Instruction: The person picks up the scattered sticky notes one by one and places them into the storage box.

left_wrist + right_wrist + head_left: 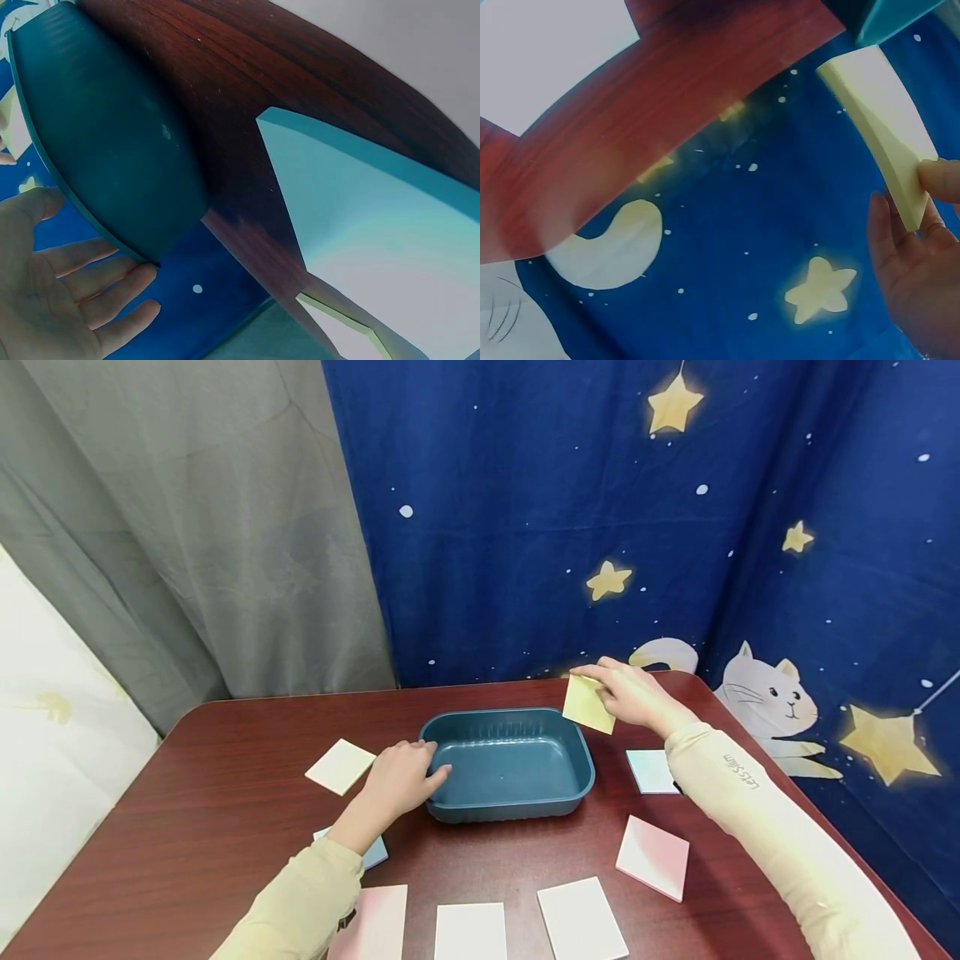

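A dark teal plastic basin [510, 777] stands on the brown table, with nothing inside it. My right hand [630, 689] pinches a yellow sticky note pad [588, 704] and holds it up by the basin's far right corner. In the right wrist view the thumb lies on one face of the yellow pad [889, 127], with fingers behind it. At the basin's left rim is my left hand [401, 774], its thumb reaching over the inside. The left wrist view shows its loosely bent fingers [97, 277] along the rim.
Around the basin lie a cream pad [341, 767], a blue pad [375, 853] partly under the left forearm, a large pink pad [378, 922], white pads [471, 931] [582, 917], another pink pad [653, 857] and a pale blue pad [651, 772]. Curtains [525, 527] hang behind the table.
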Demonstrator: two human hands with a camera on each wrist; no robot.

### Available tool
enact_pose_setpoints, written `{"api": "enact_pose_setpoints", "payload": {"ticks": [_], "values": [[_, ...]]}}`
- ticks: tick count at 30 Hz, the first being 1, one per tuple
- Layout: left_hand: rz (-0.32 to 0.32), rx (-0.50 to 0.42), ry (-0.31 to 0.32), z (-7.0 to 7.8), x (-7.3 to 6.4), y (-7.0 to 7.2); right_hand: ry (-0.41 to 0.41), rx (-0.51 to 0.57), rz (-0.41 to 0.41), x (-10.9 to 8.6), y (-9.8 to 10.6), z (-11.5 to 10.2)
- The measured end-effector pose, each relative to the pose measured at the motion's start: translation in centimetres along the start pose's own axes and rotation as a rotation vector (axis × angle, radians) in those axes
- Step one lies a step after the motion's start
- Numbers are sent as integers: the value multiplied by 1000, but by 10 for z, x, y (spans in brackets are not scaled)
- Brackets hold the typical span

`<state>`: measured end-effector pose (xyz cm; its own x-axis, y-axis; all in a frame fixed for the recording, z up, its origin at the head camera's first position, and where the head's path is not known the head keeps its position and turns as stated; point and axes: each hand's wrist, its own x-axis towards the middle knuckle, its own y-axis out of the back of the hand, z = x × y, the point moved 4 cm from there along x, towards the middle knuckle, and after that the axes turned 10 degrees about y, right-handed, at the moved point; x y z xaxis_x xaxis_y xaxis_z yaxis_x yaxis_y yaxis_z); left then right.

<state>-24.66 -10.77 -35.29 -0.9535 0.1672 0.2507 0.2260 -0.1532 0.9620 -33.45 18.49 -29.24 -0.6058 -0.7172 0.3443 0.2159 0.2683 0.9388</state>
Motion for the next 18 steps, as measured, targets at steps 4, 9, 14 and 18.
{"api": "enact_pose_setpoints", "payload": {"ticks": [4,9,14,18], "values": [[1,2,0,0,0,0,5,1,0,3,6,-5],[3,8,-3,1,-1,1,25,10,-8,7,10,-14],[-1,14,-6,1,0,1,49,18,-15,11,10,-23],[-4,19,-6,1,0,0,78,14,-4,14,11,-31]]}}
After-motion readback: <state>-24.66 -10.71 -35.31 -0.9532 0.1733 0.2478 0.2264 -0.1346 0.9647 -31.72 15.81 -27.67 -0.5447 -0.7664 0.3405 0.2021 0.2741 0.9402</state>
